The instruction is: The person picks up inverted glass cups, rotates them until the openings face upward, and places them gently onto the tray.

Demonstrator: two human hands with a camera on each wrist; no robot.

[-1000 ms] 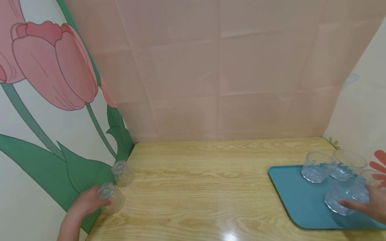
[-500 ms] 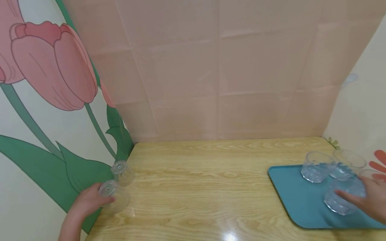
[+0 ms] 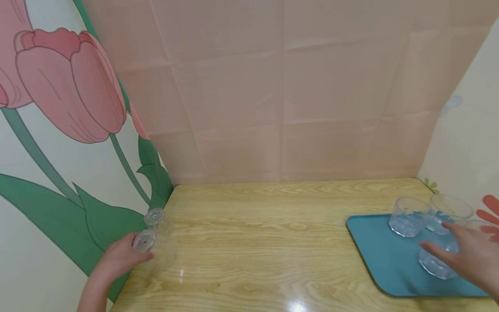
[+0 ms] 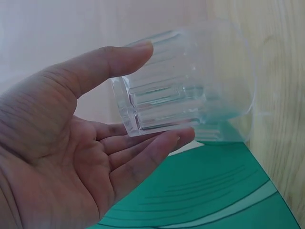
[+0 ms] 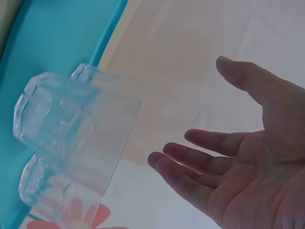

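Note:
My left hand [image 3: 118,258] holds a clear faceted tumbler [image 4: 176,90] near its base. The thumb lies on one side and the fingers on the other. In the head view its base points up and its mouth tilts down and rightward. Just behind it, a second clear tumbler [image 3: 155,216] stands upside down by the wall. My right hand [image 3: 473,255] is spread and holds nothing, over the blue tray [image 3: 382,260]. Below it, a front tumbler [image 3: 434,265] stands mouth up on the tray, partly hidden by the hand. In the right wrist view the fingers [image 5: 190,181] are apart from the tumblers.
Farther back on the tray are an upright tumbler [image 3: 405,225] and another tumbler [image 3: 452,206], with one more partly behind the right hand. The wooden table [image 3: 265,242] runs between tray and left wall [image 3: 50,242]. A pinkish sheet [image 3: 280,95] hangs behind.
My left hand has raised the tumbler slightly and tipped it, its mouth swinging rightward. My right hand has let go of the front tumbler on the tray and lifted away, fingers spreading.

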